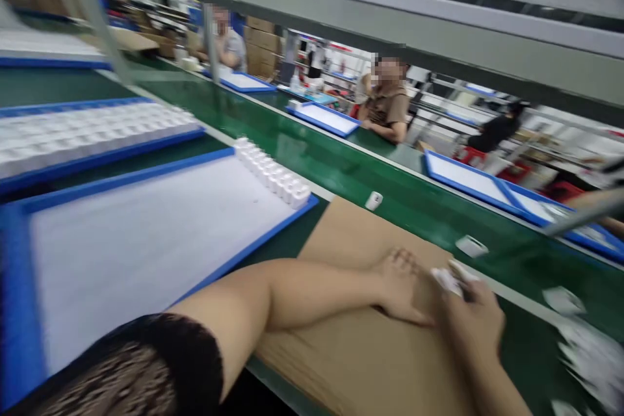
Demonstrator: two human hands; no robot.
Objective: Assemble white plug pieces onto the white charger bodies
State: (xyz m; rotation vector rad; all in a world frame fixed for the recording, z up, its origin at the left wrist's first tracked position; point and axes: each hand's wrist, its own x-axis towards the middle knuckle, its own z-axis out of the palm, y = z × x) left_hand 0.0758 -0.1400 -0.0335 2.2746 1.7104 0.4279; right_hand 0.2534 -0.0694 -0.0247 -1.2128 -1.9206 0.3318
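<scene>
1. The right hand (475,322) is closed in a pinch, thumb and fingers gripping a white piece (446,281); a second pale bit shows beside it, and whether that is part of the same thing I cannot tell.
2. The left hand (403,289) lies palm down on the cardboard (361,364), fingers loosely spread, with nothing seen in its hold; its underside is hidden.
3. The white piece is over the far right edge of the cardboard, just beside the left hand. It looks like light, rigid plastic, probably smooth and a little slippery, and more likely to scuff than break. Its outer sides seem the best place to hold, with a gentle pinch.
4. The cardboard looks stiff but bendable, and should take a flat palm well.
5. Beyond it runs the green belt (312,156), carrying a loose housing (374,201) and another housing (472,246). At the lower right is a blurred heap (592,364), cut off by the edge; its parts cannot be counted.
6. To the left, a blue-rimmed tray (14,299) has upright white units (273,175) lined along its far end; a fuller tray (160,144) sits behind.
7. Across the belt, a co-worker (390,104) sits near another tray (324,118). The rail (341,6) cuts across the upper view, hiding part of the background.
</scene>
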